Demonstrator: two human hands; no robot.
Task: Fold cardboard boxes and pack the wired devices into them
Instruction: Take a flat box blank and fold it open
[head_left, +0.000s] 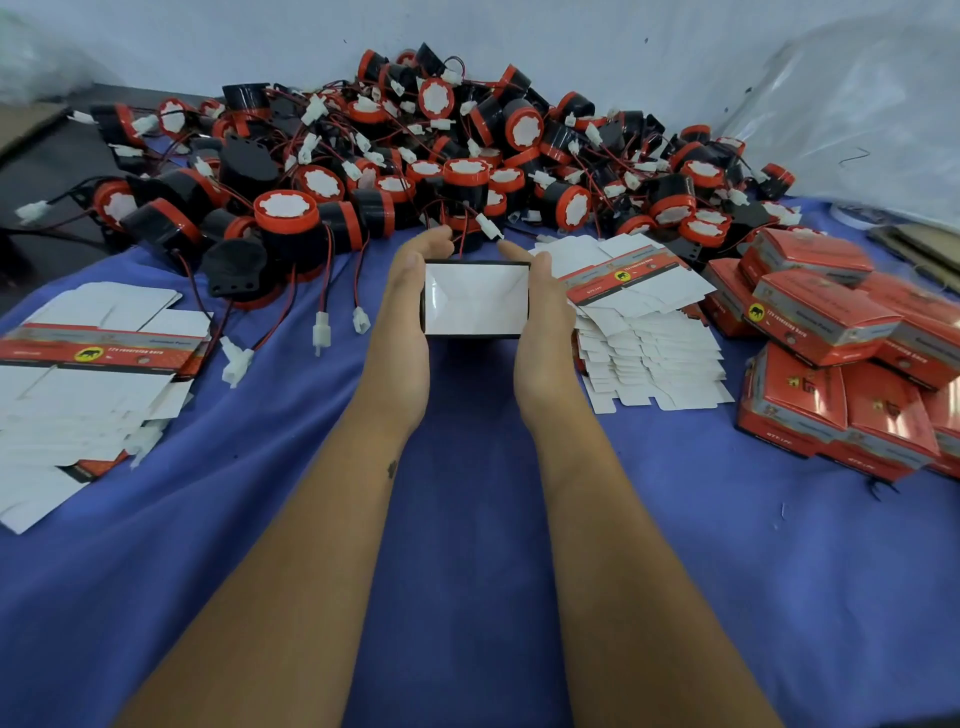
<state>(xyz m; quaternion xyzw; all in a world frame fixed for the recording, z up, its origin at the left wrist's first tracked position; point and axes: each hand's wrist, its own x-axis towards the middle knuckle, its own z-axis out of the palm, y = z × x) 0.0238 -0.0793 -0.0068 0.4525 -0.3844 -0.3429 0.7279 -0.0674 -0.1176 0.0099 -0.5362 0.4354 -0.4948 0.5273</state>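
Currently, scanning left to right: flat blanks (98, 364) lie in a loose stack at the left, white inside faces up, one red printed strip showing. Thin glossy card, pre-creased.

Centre: left hand (405, 312) and right hand (540, 317) clamp an erected box (474, 299) between them, one on each short end. Box's long axis runs left-right; open mouth faces the camera, white interior visible, bottom flaps look folded in. Left fingers curl round the far edge, and so do the right fingers; both thumbs lie along the sides. Box is held just above the blue cloth (467, 519), which is soft and wrinkled.

Key relation: device pile (415, 156) sits directly beyond the fingertips, nearest unit touching or just past them. A red-black lead with white plug (488, 226) crosses right at the right fingertips. Devices are black plastic cylinders, red rims, white caps, tangled wires. Either hand reaches equally; snagged leads are the likely risk.

Right: second blank stack (639, 322), then finished red boxes (841, 353) heaped.
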